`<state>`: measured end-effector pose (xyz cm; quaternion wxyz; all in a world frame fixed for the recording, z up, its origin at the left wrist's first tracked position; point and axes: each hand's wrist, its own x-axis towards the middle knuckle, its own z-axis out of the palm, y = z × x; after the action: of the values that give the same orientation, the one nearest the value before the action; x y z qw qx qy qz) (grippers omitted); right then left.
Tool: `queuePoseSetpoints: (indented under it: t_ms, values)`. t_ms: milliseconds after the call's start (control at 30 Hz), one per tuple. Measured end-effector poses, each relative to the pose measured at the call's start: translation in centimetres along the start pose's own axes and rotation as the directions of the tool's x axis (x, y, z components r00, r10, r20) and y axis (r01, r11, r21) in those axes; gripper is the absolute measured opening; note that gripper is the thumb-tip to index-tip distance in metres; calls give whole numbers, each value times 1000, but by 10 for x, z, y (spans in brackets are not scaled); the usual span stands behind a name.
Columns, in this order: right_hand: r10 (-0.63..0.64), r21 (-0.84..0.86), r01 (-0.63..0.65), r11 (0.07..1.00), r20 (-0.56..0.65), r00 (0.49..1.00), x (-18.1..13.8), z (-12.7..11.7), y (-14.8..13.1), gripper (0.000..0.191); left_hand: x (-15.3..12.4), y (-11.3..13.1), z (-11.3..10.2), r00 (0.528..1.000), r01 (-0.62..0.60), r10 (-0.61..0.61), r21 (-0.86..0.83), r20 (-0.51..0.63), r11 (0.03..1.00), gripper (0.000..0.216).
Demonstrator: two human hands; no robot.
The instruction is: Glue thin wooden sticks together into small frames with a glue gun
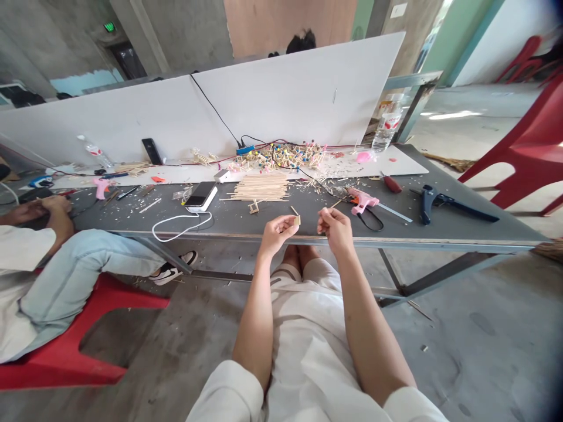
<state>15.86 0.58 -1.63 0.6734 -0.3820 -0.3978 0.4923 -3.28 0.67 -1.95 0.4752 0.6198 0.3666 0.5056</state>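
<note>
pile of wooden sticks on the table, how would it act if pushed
The pile of wooden sticks would probably spread rather than shift as one block, since no band shows around it and its ends jut unevenly. Each stick looks thin and straight, so likely light and fairly stiff, though perhaps easy to snap.

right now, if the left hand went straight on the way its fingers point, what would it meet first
Probably the right hand: the fingers of the left hand point across the gap towards it, with the held wood piece leading. Depth is unclear in this one view.
</note>
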Motion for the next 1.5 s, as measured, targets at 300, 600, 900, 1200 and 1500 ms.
queuePoseSetpoints:
  t_ms: [300, 600, 900, 1200, 1500]
  values:
    - [-279, 0, 347, 938, -594, 754, 18, -37, 8, 13, 4, -11, 8, 986, -76, 113, 270, -125, 960, 45]
    - [-240, -160, 192, 968, -378, 894, 13, -25, 11, 45, 0, -3, 7, 996, -25, 40, 169, -84, 985, 49]
    - [152, -85, -132, 988, 298, 942, -10, 5, -6, 58, -6, 8, 3, 1000, -2, 2, 49, -6, 999, 53]
    - [129, -120, -93, 988, 342, 931, -9, 1, -8, 29, -5, 4, 4, 996, 4, -2, 27, -90, 1000, 56]
    - [21, 500, 146, 854, -314, 949, 17, -47, -14, 26, 1, -5, 1, 948, 45, -28, 46, -318, 998, 63]
